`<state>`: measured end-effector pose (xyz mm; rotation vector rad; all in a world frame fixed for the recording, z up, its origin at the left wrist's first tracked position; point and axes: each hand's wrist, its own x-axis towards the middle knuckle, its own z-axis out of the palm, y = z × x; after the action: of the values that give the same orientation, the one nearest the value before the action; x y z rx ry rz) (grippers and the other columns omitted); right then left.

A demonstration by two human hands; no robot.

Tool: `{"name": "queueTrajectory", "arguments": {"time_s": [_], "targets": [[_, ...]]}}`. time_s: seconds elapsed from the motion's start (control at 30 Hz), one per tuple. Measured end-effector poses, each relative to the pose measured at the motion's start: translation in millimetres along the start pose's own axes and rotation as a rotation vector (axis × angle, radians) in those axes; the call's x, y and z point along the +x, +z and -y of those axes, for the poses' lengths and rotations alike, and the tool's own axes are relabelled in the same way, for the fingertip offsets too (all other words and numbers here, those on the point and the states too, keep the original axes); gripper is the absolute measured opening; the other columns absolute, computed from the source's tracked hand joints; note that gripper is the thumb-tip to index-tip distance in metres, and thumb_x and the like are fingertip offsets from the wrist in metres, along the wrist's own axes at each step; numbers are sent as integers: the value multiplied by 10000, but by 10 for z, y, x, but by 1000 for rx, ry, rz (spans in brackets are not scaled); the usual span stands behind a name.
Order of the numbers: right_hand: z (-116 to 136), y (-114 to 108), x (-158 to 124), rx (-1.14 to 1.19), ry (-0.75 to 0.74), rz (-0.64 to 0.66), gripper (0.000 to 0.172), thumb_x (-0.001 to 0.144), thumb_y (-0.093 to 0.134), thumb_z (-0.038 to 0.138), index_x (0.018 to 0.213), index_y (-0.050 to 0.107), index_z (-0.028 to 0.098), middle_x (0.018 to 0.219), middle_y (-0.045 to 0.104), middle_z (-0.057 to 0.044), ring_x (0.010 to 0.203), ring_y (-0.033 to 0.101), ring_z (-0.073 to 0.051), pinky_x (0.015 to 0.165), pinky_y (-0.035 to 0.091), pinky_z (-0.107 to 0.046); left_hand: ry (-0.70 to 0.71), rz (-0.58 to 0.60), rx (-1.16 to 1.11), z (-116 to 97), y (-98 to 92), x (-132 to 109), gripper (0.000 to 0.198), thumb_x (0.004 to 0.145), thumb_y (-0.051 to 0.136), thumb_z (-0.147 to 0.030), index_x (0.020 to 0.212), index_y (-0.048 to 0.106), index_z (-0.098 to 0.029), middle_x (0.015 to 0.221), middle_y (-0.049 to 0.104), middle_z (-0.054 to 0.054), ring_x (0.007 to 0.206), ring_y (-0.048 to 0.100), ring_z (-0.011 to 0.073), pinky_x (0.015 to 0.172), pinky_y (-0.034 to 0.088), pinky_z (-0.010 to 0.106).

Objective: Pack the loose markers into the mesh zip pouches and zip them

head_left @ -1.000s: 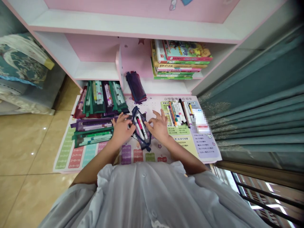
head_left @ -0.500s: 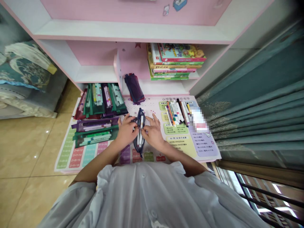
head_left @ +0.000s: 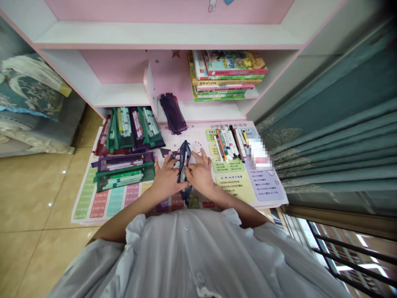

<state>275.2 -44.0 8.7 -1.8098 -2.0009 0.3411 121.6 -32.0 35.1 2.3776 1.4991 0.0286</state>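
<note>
A dark blue mesh pencil pouch (head_left: 185,154) stands lengthwise in front of me, its mouth narrow, with a pen partly visible inside. At its left side is my left hand (head_left: 168,177), thumb pressed across the pouch's near part and other fingers spread. My right hand (head_left: 201,174) grips the opposite side, thumb at the mouth and fingers stretched forward. The far tip of the pouch points toward the shelf. How much lies inside is hidden by my thumbs.
Filled green mesh pouches (head_left: 124,180) and purple ones lie at left. Loose markers (head_left: 230,142) sit at right, beside a blurred white item (head_left: 259,153). Flat dark pouches (head_left: 173,114) rest by the shelf (head_left: 204,111), below stacked books (head_left: 228,76). A printed mat (head_left: 235,190) covers the desk.
The pouch's mouth has narrowed, and the white pens in it show less. My left thumb has moved nearer to me along the pouch. The view has shifted slightly.
</note>
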Motion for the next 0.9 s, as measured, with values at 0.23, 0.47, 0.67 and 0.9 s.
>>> {"name": "queueTrajectory", "arguments": {"time_s": [0.23, 0.47, 0.67, 0.9], "targets": [[9, 10, 30, -1, 21, 28, 272, 865, 553, 224, 708, 770, 171, 1483, 531, -119, 1493, 267, -399, 1137, 270, -670, -34, -33, 29, -48, 55, -68, 279, 867, 624, -429, 1015, 747, -228, 1451, 548, 142, 1483, 291, 395, 1151, 138, 754], [-5, -32, 41, 35, 51, 76, 281, 884, 560, 238, 684, 751, 186, 1450, 569, -102, 1489, 282, -391, 1106, 307, -682, -26, 41, 21, -103, -39, -123, 538, 804, 659, -621, 1119, 717, -188, 1521, 457, 196, 1497, 230, 435, 1140, 130, 770], [25, -69, 23, 55, 72, 107, 279, 888, 571, 232, 672, 741, 187, 1429, 586, -103, 1480, 305, -379, 1107, 321, -656, -56, -35, 29, -135, -27, -113, 411, 759, 720, -497, 1051, 733, -208, 1489, 498, 177, 1484, 254, 434, 1139, 98, 778], [-7, -18, -55, 66, 63, 71, 291, 892, 581, 257, 645, 715, 183, 1434, 577, -115, 1468, 313, -409, 1085, 313, -692, -8, -103, 63, -199, 47, -83, 222, 809, 611, -280, 957, 757, -204, 1353, 619, 161, 1454, 335, 402, 1144, 74, 778]]}}
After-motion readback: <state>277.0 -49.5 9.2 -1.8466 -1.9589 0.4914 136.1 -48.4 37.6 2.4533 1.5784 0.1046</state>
